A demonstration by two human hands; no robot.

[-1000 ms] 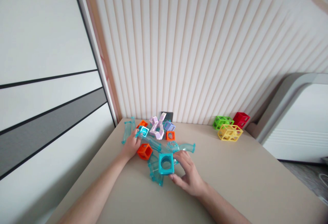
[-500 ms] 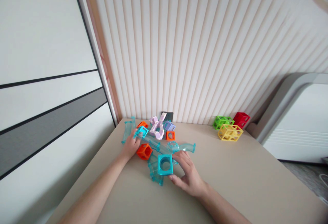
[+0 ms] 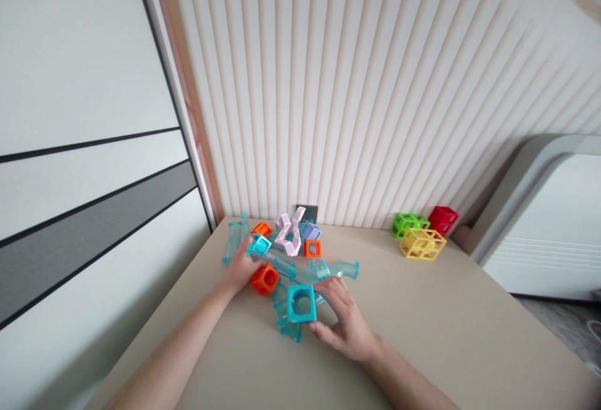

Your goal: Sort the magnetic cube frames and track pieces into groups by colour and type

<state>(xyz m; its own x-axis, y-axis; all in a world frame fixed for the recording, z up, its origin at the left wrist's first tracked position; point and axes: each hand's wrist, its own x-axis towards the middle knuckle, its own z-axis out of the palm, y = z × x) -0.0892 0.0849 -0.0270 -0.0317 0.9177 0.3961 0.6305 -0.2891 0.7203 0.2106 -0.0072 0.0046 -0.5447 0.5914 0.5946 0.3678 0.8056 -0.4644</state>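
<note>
My right hand grips a teal cube block with a round opening, thumb and fingers on its right side. Beneath that block lie clear blue tube pieces. On the left, my left hand is closed on a light-blue cube block; part of its fingers is hidden. A clear blue straight tube runs from near this cube toward the middle of the pile. Just right of my left wrist sits an orange cube block.
Behind lie a lilac zigzag piece, a purple cube and more orange cubes. A curved clear tube lies near my right fingers. Yellow, green and red frame blocks stand at the back right by the ribbed wall.
The light-blue cube in my left hand has tilted and dropped slightly. My right hand and the teal cube have barely moved.
</note>
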